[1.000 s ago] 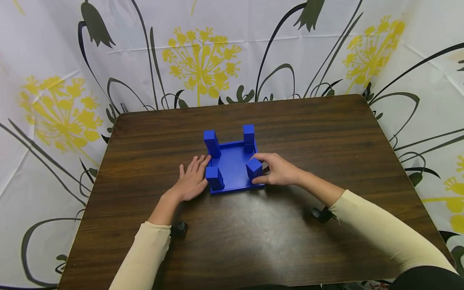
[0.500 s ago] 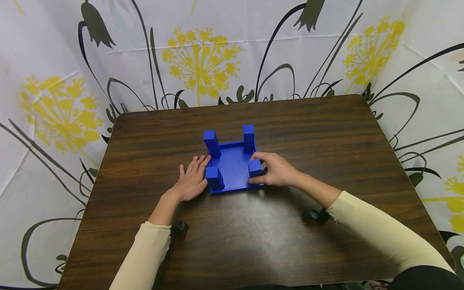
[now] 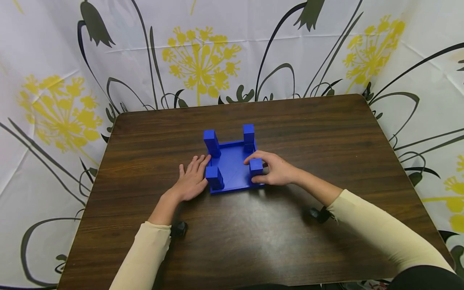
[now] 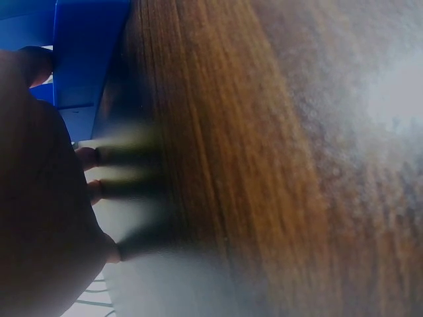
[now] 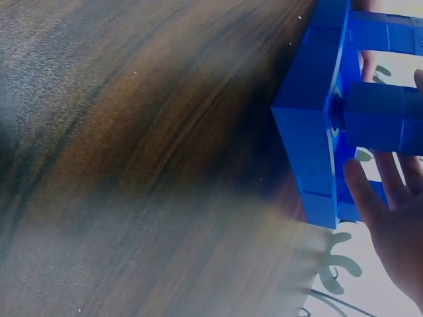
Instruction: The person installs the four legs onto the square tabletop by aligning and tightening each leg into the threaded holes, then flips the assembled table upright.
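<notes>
A blue square tabletop with raised edges lies upside down on the wooden table, a block-shaped leg standing at each corner. My right hand curls its fingers and thumb round the near right leg. In the right wrist view this leg sits on a narrow round stem at the corner, between thumb and fingers. My left hand rests flat with spread fingers along the left edge, beside the near left leg. Its thumb side lies close to that leg in the left wrist view.
The far left leg and far right leg stand upright at the back corners. Brown wood-grain table surrounds the piece. A flower-patterned cloth hangs behind it. Black wrist cameras sit at both cuffs.
The near right leg has turned in place, one flat side now facing the front. My right fingers have shifted round it, the index finger reaching farther left. The left hand has stayed still.
</notes>
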Motion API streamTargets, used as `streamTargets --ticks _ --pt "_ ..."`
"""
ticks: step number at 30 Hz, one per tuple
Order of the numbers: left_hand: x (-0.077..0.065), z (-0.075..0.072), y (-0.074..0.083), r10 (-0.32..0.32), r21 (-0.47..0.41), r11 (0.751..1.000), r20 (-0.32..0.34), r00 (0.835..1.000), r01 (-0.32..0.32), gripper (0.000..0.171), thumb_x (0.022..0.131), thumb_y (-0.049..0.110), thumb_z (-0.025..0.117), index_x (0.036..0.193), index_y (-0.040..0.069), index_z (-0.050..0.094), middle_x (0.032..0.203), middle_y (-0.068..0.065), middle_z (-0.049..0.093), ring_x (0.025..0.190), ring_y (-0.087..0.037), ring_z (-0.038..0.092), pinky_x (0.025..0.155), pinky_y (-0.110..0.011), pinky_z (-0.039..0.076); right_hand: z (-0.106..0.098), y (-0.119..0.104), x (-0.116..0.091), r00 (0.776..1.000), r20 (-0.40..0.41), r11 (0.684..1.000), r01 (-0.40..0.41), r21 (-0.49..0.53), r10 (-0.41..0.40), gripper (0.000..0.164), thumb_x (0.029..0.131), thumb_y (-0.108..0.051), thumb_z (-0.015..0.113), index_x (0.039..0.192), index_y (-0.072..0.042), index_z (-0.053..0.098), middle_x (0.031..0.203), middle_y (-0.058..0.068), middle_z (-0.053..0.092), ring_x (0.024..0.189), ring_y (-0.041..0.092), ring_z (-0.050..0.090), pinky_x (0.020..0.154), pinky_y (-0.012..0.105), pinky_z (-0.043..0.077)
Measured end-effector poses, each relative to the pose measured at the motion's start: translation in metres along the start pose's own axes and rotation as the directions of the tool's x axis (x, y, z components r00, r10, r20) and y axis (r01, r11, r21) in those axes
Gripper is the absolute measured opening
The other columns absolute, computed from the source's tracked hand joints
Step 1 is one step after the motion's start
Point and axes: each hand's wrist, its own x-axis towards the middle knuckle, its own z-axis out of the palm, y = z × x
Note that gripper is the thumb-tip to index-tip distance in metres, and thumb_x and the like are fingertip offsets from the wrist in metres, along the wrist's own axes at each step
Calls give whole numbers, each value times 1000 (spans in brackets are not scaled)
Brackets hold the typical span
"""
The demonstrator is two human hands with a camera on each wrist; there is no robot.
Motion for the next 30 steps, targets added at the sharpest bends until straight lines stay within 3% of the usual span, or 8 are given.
streamTargets --ticks 5,11,20,30 --pt "0 1 0 2 -5 1000 -2 1000 -2 71 98 30 37 159 24 0 164 -12 4 149 -31 -6 107 -69 -7 -6 -1 -1 995 101 994 -3 110 -8 54 83 4 68 132 -13 56 135 5 58 129 20 48 103 54 39" --pt "0 1 0 10 -1 1000 -5 1000 -10 71 98 29 37 159 23 0 163 -13 4 149 -32 -6 106 -70 -7 -10 -2 -1 987 160 987 1 162 -27 51 86 8 62 134 -6 53 133 7 60 127 20 51 105 50 39" --pt "1 2 0 14 -4 1000 -15 1000 -14 71 98 29 38 159 23 1 163 -14 5 149 -32 -5 106 -71 -7 -12 0 -1 986 163 985 4 173 -33 50 86 5 66 133 -3 53 132 17 59 125 21 53 103 46 42" --pt "0 3 0 13 -10 1000 -24 1000 -14 72 96 28 37 159 21 3 163 -14 6 149 -33 -5 106 -71 -7 -8 2 -2 995 96 992 -32 124 20 48 85 -9 77 128 -7 56 128 9 58 116 25 55 89 42 53"
